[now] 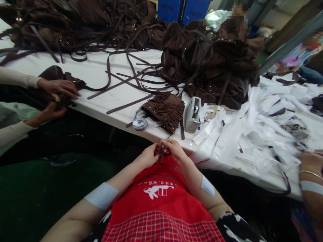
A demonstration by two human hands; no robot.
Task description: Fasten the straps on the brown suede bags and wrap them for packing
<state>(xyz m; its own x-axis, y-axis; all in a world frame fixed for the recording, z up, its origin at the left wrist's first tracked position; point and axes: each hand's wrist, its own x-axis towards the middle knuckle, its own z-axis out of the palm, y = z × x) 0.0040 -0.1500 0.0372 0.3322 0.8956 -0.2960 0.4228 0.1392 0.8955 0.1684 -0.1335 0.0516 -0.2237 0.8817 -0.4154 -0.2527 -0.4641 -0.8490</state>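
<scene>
Just past the table edge, in front of the red apron (161, 208), my left hand (150, 155) and my right hand (174, 149) meet with fingers pinched together. Between them is a small dark brown strip (160, 154), partly hidden by the fingers; its exact kind is unclear. A brown fringed bag (165, 109) lies on the table just beyond my hands. To its left is a coiled grey cord (140, 124), and on its right stands a grey tape dispenser (193, 115).
Brown bags with long straps are heaped along the back of the white table (94, 109). White paper and plastic scraps (234, 134) cover the right side. At left, a co-worker's hands (58, 89) handle a dark bag; another person's arm (311, 168) is at right.
</scene>
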